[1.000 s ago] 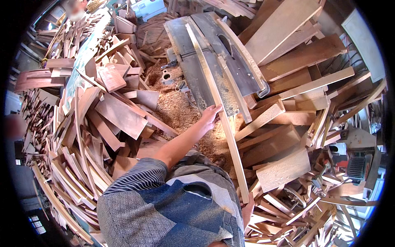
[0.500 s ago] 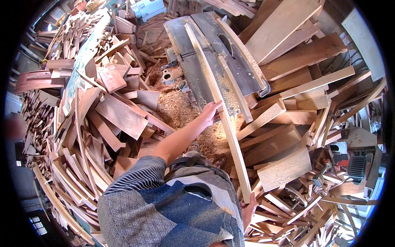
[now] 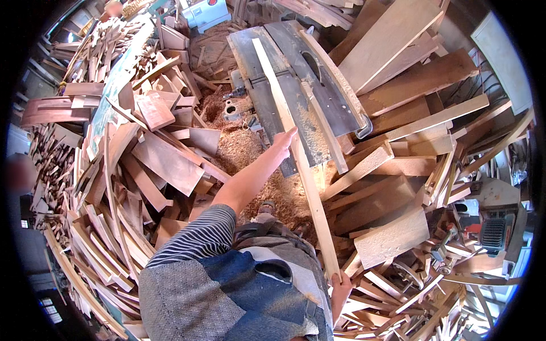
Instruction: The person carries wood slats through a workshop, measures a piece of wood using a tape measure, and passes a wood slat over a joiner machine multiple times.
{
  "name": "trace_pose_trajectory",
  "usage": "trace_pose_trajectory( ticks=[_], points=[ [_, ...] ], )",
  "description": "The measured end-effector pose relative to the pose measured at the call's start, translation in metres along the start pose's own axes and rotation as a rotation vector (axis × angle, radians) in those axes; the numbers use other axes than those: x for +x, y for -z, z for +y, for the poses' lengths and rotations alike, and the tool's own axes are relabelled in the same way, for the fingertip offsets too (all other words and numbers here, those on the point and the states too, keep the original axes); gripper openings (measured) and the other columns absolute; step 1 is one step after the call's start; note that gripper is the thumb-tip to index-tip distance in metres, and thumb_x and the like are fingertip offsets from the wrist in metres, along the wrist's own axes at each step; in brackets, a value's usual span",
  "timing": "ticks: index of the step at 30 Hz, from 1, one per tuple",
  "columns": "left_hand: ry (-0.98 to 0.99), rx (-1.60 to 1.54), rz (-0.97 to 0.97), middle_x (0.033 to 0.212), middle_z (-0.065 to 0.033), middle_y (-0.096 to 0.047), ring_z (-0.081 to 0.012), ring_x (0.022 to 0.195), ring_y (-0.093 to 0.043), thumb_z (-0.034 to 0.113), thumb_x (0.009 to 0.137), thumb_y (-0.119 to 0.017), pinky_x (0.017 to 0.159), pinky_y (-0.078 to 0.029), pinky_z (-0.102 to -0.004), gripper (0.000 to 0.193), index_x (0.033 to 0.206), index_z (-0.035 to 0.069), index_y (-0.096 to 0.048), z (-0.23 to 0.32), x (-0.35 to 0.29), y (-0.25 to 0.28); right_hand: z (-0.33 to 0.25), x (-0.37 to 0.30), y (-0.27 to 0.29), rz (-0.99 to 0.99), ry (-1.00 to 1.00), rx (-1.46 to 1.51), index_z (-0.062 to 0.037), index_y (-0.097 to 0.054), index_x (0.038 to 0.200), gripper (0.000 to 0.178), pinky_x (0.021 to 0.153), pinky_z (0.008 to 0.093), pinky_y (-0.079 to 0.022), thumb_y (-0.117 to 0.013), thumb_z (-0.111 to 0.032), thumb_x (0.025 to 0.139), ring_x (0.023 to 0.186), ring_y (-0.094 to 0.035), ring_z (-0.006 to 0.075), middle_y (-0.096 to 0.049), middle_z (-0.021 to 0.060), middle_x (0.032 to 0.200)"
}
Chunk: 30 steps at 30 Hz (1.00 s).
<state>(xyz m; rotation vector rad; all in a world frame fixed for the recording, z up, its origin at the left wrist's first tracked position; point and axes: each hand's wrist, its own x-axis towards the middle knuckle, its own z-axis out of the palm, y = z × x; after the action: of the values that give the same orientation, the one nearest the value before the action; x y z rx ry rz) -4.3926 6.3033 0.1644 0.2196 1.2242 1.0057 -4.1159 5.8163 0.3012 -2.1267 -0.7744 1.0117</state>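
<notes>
A long, narrow strip of pale wood (image 3: 309, 184) lies lengthwise over a dark metal machine table (image 3: 267, 116), its near part reaching past the table's edge toward my body. My left hand (image 3: 283, 143) is closed on the strip near the table's front edge, with the index finger along the wood. Down at the near end, my right hand (image 3: 341, 287) grips the strip; part of that hand is hidden behind the wood. A shorter wooden bar (image 3: 325, 128), dusted with sawdust, lies on the table to the right of the strip.
Stacked boards (image 3: 418, 85) lean close on the table's right. Heaped offcuts (image 3: 153, 111) crowd the left side. Sawdust (image 3: 242, 145) covers the floor around the machine's base. A grey motor (image 3: 496, 233) stands at the far right, and a light blue machine (image 3: 205, 14) at the back.
The strip has shifted slightly left, its far end now a little nearer to me. My left hand has moved left and a little farther away; my right hand has moved slightly left with the near end.
</notes>
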Motion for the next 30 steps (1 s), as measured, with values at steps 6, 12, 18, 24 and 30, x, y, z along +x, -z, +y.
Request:
trace_pose_trajectory(
  ticks=[6,12,18,24,30],
  points=[
    [0.131,-0.023,-0.068,0.141,-0.0267,-0.045,-0.0364,0.131,-0.046,0.039,0.075,-0.086,0.109,-0.037,-0.0617,0.099,0.147,-0.001,-0.031,-0.020,-0.062,-0.033,0.019,0.010,0.018,-0.077,0.005,-0.415,0.0009,-0.069,0.112,0.042,0.084,0.0385,-0.053,-0.077,-0.017,0.074,0.090,-0.069,0.0284,-0.072,0.0186,0.098],
    [0.161,-0.141,-0.169,0.128,-0.0226,-0.052,-0.0321,0.123,-0.050,0.026,0.077,-0.081,0.103,-0.039,-0.0596,0.077,0.138,0.005,-0.041,-0.060,-0.122,-0.047,0.013,0.046,0.000,-0.094,0.110,-0.489,-0.0031,-0.068,0.098,0.031,0.074,0.0424,-0.054,-0.071,-0.016,0.070,0.079,-0.071,0.0321,-0.071,0.0176,0.085],
    [0.220,0.133,-0.196,0.103,-0.0071,-0.061,-0.0226,0.098,-0.060,0.023,0.080,-0.078,0.084,-0.050,-0.0450,0.037,0.109,0.009,-0.058,-0.149,-0.128,-0.016,0.035,0.056,0.024,-0.206,0.069,-0.605,-0.0076,-0.067,0.111,0.044,0.080,0.0473,-0.053,-0.074,-0.022,0.070,0.093,-0.069,0.0406,-0.071,0.0221,0.099],
    [0.382,0.118,-0.546,0.091,-0.0037,-0.066,-0.0180,0.079,-0.063,0.019,0.084,-0.075,0.065,-0.049,-0.0320,0.025,0.103,0.009,-0.063,-0.223,-0.155,0.004,0.118,0.050,0.074,-0.198,-0.047,-0.698,-0.0075,-0.069,0.108,0.047,0.078,0.0458,-0.053,-0.079,-0.024,0.064,0.089,-0.070,0.0384,-0.072,0.0202,0.093],
    [0.479,0.403,-0.447,0.094,-0.0040,-0.066,-0.0170,0.081,-0.061,0.020,0.082,-0.077,0.066,-0.047,-0.0334,0.032,0.108,0.008,-0.064,-0.249,-0.174,-0.021,0.151,0.048,0.090,-0.104,-0.106,-0.657,-0.0096,-0.070,0.096,0.031,0.073,0.0415,-0.052,-0.075,-0.026,0.071,0.082,-0.071,0.0299,-0.072,0.0159,0.087]
  ],
)
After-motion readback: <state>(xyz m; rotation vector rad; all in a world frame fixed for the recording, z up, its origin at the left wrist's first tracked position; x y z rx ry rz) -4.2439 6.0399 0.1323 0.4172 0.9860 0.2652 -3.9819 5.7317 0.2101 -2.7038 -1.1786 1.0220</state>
